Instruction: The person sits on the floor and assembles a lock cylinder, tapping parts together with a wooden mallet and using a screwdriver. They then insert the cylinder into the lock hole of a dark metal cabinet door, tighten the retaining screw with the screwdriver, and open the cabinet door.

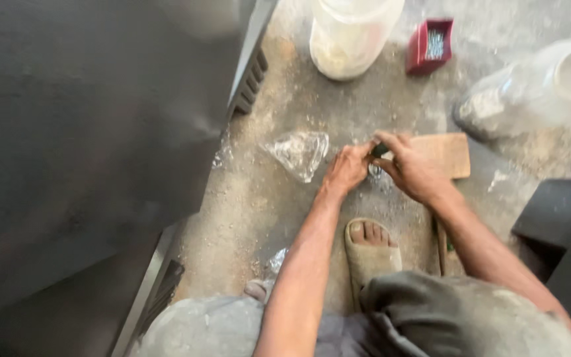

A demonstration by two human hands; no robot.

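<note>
My left hand (346, 168) and my right hand (412, 168) meet low over the dusty floor, fingertips pinched together on a small dark object (379, 151). Something small and shiny (375, 173) hangs just below it; I cannot tell what it is. Behind my right hand lies a flat wooden block (447, 153). A crumpled clear plastic bag (298, 153) lies on the floor just left of my left hand. My sandalled foot (369, 250) rests below the hands.
A large dark metal panel (87, 132) fills the left side. At the top stand a white plastic bucket (348, 36), a small red box of screws (430, 45) and a clear plastic jar lying on its side (536, 86). A dark slab (566, 231) sits at right.
</note>
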